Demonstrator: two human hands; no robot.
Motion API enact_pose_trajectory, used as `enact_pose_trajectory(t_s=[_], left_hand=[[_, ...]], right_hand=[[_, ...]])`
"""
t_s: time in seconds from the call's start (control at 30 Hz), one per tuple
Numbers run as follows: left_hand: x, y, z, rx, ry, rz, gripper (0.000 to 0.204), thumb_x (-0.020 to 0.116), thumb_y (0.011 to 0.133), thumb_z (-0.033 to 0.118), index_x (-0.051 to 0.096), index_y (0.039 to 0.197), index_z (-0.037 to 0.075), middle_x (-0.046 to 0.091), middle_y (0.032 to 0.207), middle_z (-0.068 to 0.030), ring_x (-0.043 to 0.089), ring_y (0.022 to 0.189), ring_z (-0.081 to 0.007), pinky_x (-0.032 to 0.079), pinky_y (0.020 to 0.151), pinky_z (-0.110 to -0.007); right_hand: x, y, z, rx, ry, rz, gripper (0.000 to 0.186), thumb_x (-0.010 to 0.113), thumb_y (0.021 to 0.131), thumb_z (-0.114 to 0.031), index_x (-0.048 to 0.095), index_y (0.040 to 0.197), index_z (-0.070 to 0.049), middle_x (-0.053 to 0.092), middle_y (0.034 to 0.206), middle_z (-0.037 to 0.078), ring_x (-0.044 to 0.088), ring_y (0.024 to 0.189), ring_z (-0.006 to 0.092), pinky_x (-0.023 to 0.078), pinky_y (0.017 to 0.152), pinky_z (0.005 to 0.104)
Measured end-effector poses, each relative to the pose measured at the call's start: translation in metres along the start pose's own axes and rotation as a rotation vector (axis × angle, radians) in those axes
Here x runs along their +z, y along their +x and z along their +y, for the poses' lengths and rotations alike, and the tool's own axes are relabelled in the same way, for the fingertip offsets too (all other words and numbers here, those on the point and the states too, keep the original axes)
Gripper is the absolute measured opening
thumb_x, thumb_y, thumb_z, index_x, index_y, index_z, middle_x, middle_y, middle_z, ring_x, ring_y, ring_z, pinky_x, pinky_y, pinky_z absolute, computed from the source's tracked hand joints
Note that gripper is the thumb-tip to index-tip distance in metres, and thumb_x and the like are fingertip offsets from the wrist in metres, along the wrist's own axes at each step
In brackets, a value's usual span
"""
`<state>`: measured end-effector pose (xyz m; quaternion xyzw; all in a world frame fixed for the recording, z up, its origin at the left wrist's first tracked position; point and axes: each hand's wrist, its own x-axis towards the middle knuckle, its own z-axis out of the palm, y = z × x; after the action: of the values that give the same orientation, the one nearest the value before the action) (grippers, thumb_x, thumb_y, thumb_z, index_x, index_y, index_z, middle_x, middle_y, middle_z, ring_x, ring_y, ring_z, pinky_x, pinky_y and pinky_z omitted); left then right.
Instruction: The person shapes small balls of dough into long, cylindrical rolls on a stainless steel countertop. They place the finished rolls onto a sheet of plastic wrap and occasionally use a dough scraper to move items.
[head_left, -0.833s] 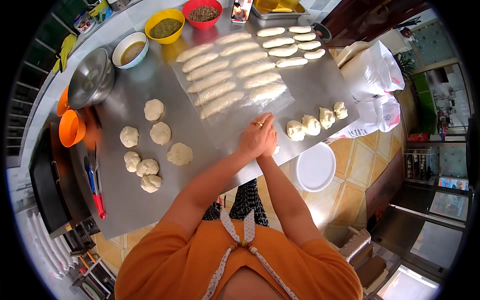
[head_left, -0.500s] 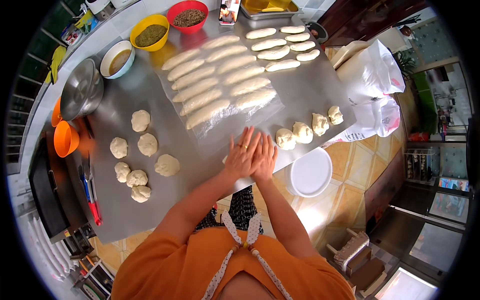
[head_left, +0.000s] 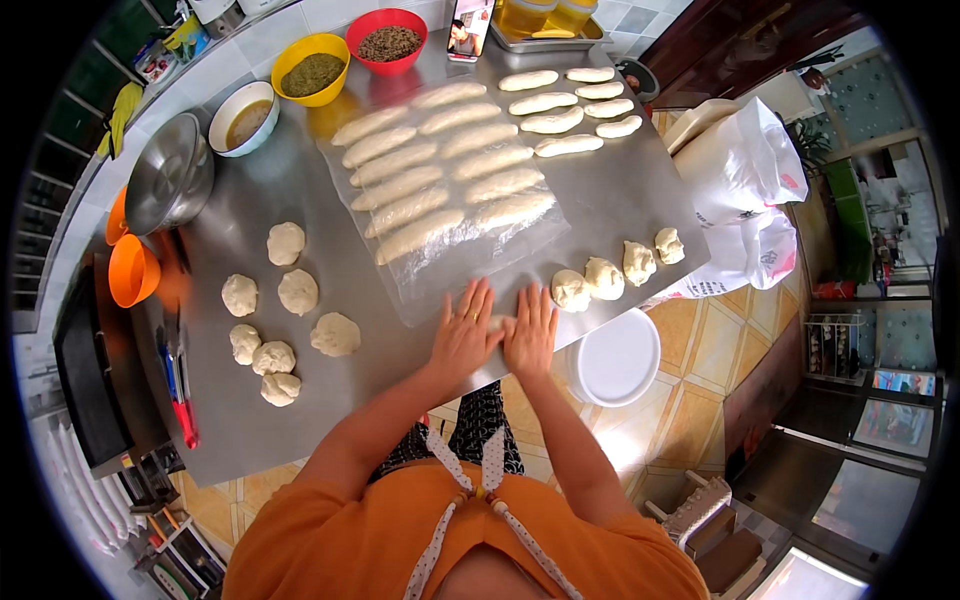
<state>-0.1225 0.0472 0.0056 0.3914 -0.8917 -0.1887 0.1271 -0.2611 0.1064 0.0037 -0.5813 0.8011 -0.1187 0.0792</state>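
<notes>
Your left hand [head_left: 463,335] and right hand [head_left: 531,332] lie flat side by side near the front edge of the steel table [head_left: 300,420], fingers spread, palms down, grasping nothing. They press on a small piece of dough [head_left: 497,323]; only a sliver of it shows between them, so you cannot tell its shape.

The hands work right at the near edge of the clear plastic sheet [head_left: 440,285] that covers the shaped dough logs [head_left: 445,185]. I judge that a long forward stroke could catch that sheet and drag or wrinkle it, disturbing the nearest log.

Just beside your right hand sit four rough dough pieces [head_left: 618,272], close to the table's edge. A sideways slip could nudge one off towards the white round lid [head_left: 617,357] below.

Uneven palm pressure would likely leave the piece thick at one end.

To your left rest the round dough balls [head_left: 285,300], well apart from your hands and at little risk. Farther off stand the bowls [head_left: 312,68] and the bare logs [head_left: 570,105], out of reach of any slip.
</notes>
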Motion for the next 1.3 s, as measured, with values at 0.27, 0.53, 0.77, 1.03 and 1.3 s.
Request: enact_pose_trajectory(t_s=[0.27,0.53,0.77,1.03,1.3], left_hand=[[0.031,-0.004,-0.021,0.114,0.044,0.072,0.069,0.065,0.085,0.031,0.041,0.147,0.014,0.036,0.153,-0.0062,0.032,0.142,-0.0241,0.024,0.112,-0.062],[-0.041,0.012,-0.014,0.34,-0.143,0.016,0.043,0.058,0.078,0.0,0.065,0.119,0.01,0.061,0.098,-0.0058,0.061,0.089,-0.025,0.051,0.074,-0.034],[-0.012,0.253,0.013,0.384,-0.067,0.324,0.034,0.059,0.083,0.001,0.062,0.117,0.009,0.062,0.095,-0.0066,0.063,0.088,-0.0285,0.054,0.074,-0.04],[0.044,0.298,0.012,0.198,0.271,0.171,0.046,0.058,0.09,0.017,0.052,0.134,0.005,0.06,0.124,-0.0095,0.056,0.115,-0.0274,0.038,0.099,-0.062],[0.046,0.163,0.101,0.314,-0.222,-0.046,0.062,0.066,0.086,0.026,0.044,0.142,0.009,0.049,0.137,-0.0251,0.051,0.122,-0.039,0.041,0.098,-0.053]], right_hand=[[-0.006,0.009,0.014,-0.191,0.072,0.044,0.059,0.062,0.089,-0.026,0.045,0.142,-0.008,0.041,0.15,0.011,0.033,0.141,0.0302,0.026,0.113,0.051],[-0.071,0.034,0.066,-0.513,0.421,-0.086,0.03,0.066,0.083,-0.008,0.067,0.113,-0.01,0.067,0.111,0.01,0.062,0.101,0.0301,0.048,0.086,0.04],[-0.095,0.248,0.155,-0.471,0.099,0.353,0.033,0.058,0.078,-0.001,0.07,0.108,-0.01,0.069,0.11,0.006,0.062,0.106,0.0269,0.048,0.088,0.0406],[-0.044,0.302,0.206,-0.234,0.085,0.104,0.046,0.06,0.089,-0.012,0.055,0.135,-0.014,0.048,0.145,0.008,0.044,0.133,0.0289,0.038,0.11,0.0413],[-0.075,0.112,0.229,0.002,-0.133,0.012,0.047,0.068,0.086,-0.028,0.056,0.131,-0.019,0.047,0.142,0.006,0.045,0.129,0.0318,0.04,0.104,0.0451]])
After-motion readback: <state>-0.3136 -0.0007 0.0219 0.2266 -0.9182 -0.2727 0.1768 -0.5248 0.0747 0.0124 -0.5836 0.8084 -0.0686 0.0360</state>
